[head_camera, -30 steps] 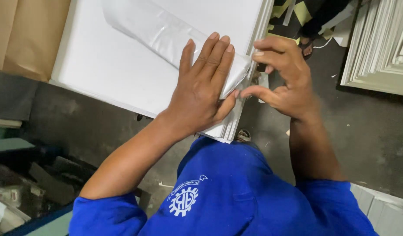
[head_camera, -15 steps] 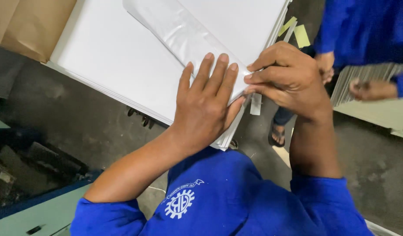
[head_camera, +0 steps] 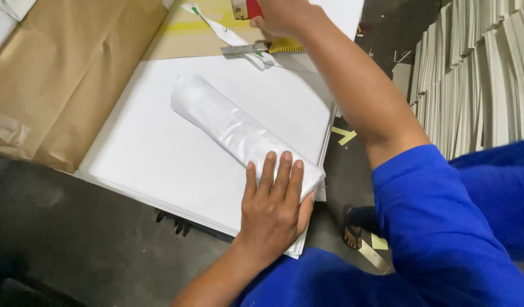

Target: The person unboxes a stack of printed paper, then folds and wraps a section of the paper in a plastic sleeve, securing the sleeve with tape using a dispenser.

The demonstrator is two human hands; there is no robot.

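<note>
Under your left hand [head_camera: 271,209] lies a glossy white plastic-wrapped packet [head_camera: 239,133] on a plain white stack of sheets [head_camera: 154,153]. Left of that stack, the wrapping paper [head_camera: 63,74] is brown. Above the stack, your right hand [head_camera: 276,14] holds something red [head_camera: 251,8], near a yellow-handled knife [head_camera: 262,48]. Your sleeve [head_camera: 443,227] is bright blue.

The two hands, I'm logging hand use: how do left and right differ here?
The left hand lies flat, fingers spread, pressing the end of a folded white wrap on the white sheet stack; the right hand is curled around a red-handled tool. The left is near the body, the right stretched far forward. Both are bare, with blue sleeves.
</note>
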